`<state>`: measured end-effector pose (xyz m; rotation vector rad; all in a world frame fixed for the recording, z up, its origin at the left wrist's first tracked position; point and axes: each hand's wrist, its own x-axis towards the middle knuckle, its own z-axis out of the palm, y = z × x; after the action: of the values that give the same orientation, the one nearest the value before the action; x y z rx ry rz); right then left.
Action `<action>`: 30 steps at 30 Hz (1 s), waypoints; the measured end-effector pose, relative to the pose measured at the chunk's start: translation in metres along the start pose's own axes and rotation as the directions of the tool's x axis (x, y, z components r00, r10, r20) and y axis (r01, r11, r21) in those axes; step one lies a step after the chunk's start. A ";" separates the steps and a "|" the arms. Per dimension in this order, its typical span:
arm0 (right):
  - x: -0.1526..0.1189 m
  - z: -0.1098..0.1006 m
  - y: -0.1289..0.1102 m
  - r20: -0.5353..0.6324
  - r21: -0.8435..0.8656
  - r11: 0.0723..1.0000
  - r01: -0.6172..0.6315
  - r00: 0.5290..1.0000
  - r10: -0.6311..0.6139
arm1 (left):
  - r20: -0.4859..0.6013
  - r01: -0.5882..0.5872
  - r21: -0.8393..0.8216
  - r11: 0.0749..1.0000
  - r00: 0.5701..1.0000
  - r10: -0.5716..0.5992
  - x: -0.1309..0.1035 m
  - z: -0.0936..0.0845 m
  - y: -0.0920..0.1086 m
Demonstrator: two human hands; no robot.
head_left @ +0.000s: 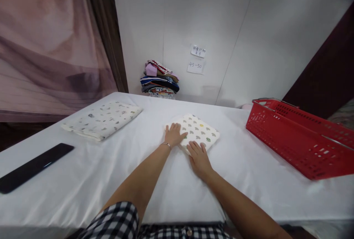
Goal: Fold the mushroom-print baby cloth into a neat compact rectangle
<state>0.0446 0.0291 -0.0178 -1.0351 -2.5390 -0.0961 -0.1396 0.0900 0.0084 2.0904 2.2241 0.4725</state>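
A folded cream cloth (197,127) with a small grey, green and yellow print lies in the middle of the white-covered table. My left hand (174,135) rests flat on its left corner, fingers spread and thumb pointing right. On the near edge of the same cloth lies my right hand (199,159), palm down with fingers stretched out. Neither hand grips the fabric. Farther left on the table is a second folded cloth (106,120), white with a dark scattered print, apart from both hands.
A red plastic basket (295,139) with metal handles stands on the table's right side. At the left lies a long black flat object (34,167). Behind the table's far edge rises a stack of folded fabrics (159,80), below two paper notes (195,66) on the wall.
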 end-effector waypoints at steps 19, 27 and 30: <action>-0.009 -0.036 0.068 0.289 0.773 0.194 -0.604 0.608 0.740 | -0.033 0.226 -0.221 0.949 0.971 -0.239 0.028 -0.021 -0.030; 0.013 -0.045 0.092 0.474 0.709 -0.043 -0.704 0.430 0.768 | 0.171 0.369 -0.240 0.898 0.926 -0.336 0.050 -0.022 -0.049; 0.020 -0.037 0.099 0.535 0.698 -0.111 -0.707 0.413 0.737 | 0.186 0.362 -0.256 0.896 0.928 -0.322 0.054 -0.021 -0.053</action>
<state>0.1123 0.1061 0.0156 -1.6455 -1.0846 1.4053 -0.2007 0.1367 0.0239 1.5016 2.2200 0.5602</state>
